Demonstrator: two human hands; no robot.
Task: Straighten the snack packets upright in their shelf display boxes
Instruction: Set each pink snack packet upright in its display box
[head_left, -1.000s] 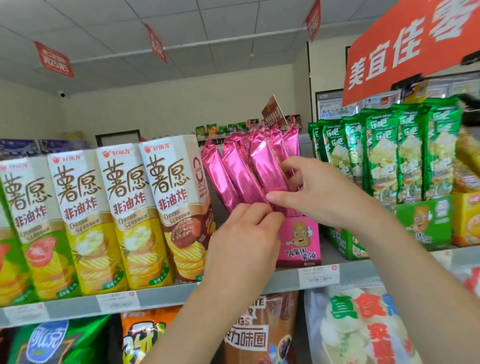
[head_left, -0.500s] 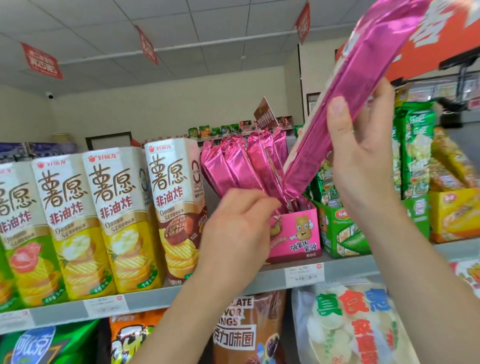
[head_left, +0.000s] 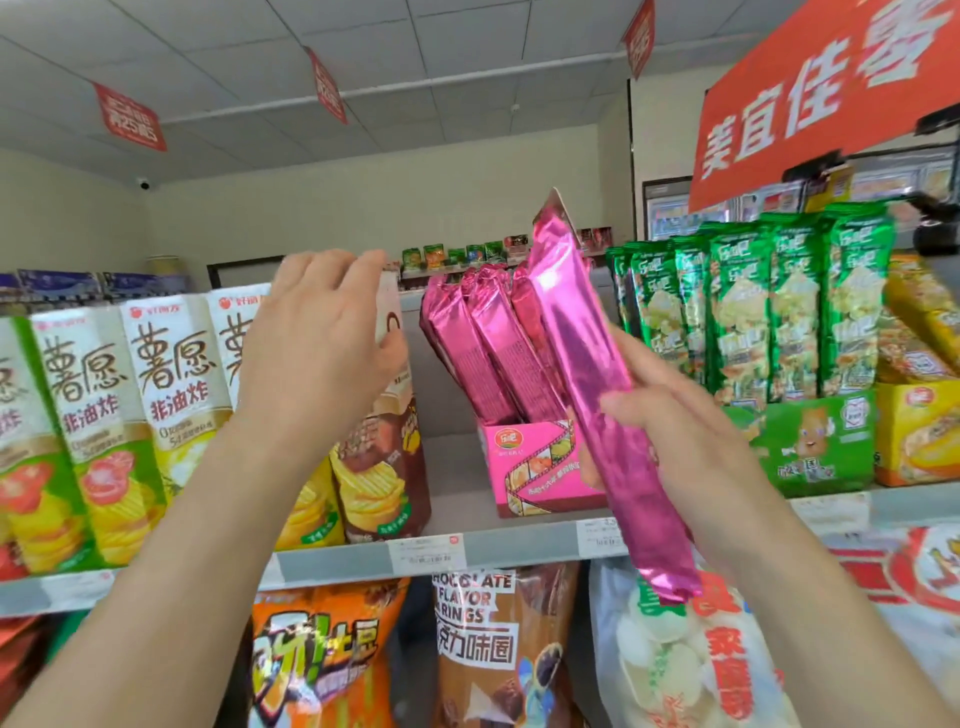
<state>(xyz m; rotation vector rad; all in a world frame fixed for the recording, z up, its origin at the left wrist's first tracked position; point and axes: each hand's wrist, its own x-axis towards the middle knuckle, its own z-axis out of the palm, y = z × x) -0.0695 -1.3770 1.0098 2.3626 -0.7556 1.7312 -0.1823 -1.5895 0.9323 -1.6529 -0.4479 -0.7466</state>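
Pink foil packet (head_left: 576, 353): light, slick, contents likely brittle; hold mid-length, gently. Right hand (head_left: 675, 431) grip wraps its middle, outside pink display box (head_left: 540, 467) just left. Left hand (head_left: 322, 348) grip curls over potato-chip carton (head_left: 384, 441).

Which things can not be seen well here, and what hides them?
All head view.
Front of the tall white snack carton: covered by the left hand; blur hides whether it grips.
Right side of the pink cardboard display box: behind the shiny pink foil packet in the right hand.
White price labels on the shelf edge: too small and blurred.
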